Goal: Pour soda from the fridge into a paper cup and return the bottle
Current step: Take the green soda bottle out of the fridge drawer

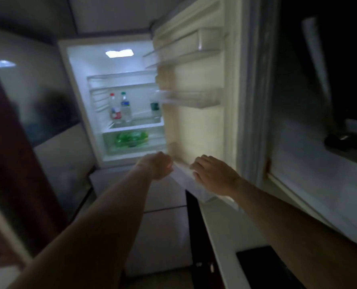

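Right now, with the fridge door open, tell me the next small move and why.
Probably reach the left hand up and in toward the upright bottles on the lit shelf. The fridge door is already swung wide, neither hand visibly holds anything, and the left hand is nearer the opening; the right hand is by the door's lower edge. Blur hides which bottle is soda.

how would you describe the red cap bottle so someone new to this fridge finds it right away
In the open, lit fridge, find the shelf above the drawer of green bottles. Two clear bottles stand together at its left end; take the left one, the red cap bottle, red-labelled, whereas its neighbour has a green cap and blue label.
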A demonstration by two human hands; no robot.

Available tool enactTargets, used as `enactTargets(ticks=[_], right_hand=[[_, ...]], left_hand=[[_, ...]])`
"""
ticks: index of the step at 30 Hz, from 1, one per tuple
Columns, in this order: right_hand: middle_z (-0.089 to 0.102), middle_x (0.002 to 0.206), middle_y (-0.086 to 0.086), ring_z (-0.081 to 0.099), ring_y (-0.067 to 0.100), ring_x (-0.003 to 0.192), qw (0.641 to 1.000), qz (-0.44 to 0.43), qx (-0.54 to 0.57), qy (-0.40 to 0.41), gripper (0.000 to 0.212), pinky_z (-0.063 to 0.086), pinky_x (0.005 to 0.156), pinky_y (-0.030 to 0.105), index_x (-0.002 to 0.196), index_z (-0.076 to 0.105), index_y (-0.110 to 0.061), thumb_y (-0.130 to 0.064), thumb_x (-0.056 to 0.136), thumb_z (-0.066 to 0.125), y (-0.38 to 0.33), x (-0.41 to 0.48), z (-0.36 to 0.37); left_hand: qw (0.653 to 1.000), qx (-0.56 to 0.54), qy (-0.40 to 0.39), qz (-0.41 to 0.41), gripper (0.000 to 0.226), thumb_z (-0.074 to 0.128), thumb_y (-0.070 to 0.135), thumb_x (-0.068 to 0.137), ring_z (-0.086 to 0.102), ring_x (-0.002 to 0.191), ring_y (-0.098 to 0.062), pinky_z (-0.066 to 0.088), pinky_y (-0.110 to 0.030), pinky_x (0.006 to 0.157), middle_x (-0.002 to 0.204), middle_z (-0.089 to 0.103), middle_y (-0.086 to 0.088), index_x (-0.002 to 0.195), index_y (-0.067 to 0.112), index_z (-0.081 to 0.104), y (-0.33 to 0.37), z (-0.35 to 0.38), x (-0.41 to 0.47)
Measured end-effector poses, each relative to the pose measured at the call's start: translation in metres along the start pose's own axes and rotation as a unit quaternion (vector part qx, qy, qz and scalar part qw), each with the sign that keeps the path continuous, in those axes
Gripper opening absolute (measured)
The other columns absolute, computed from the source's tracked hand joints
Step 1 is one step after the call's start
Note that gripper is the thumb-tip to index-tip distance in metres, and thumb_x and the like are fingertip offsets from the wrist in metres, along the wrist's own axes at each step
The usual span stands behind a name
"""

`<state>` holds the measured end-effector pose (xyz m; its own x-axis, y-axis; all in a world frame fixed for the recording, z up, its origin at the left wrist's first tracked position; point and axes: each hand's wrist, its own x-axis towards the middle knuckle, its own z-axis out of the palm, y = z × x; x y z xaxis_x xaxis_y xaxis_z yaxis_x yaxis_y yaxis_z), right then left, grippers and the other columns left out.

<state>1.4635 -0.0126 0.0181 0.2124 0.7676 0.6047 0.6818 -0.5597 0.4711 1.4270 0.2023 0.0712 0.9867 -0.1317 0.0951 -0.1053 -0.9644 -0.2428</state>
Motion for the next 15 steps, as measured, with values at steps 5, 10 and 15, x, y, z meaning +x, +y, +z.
enactTargets(ticks=[5,10,15], right_hand=[[0.066,0.080,0.010,0.066,0.032,0.070,0.983,0.042,0.116,-0.136,0.017,0.050,0.058,0.035,0.080,0.066,-0.010,-0.016,0.091,0.054,-0.056,0.074,0.028],[0.066,0.092,0.003,0.064,0.021,0.088,0.961,-0.014,0.086,-0.261,0.025,0.045,0.090,0.036,0.081,0.057,-0.021,-0.013,0.097,0.040,-0.087,0.148,0.055],[0.037,0.069,-0.005,0.041,0.014,0.062,0.937,-0.001,0.116,-0.329,0.035,0.044,0.065,0.034,0.063,0.031,-0.026,-0.008,0.092,0.043,-0.105,0.218,0.089]], left_hand=[[0.992,0.026,-0.101,-0.078,0.024,0.050,0.035,0.098,0.061,0.110,-0.027,0.049,-0.035,0.089,0.121,0.065,-0.007,0.109,0.019,0.064,-0.090,0.025,-0.066],[0.976,0.013,-0.135,-0.172,0.024,0.053,0.038,0.097,0.061,0.108,-0.024,0.048,-0.034,0.085,0.121,0.062,-0.003,0.113,0.023,0.061,-0.178,0.038,-0.107],[0.969,-0.025,-0.141,-0.204,0.026,0.054,0.034,0.098,0.059,0.108,-0.022,0.049,-0.038,0.093,0.122,0.061,-0.003,0.120,0.021,0.061,-0.260,0.048,-0.108]])
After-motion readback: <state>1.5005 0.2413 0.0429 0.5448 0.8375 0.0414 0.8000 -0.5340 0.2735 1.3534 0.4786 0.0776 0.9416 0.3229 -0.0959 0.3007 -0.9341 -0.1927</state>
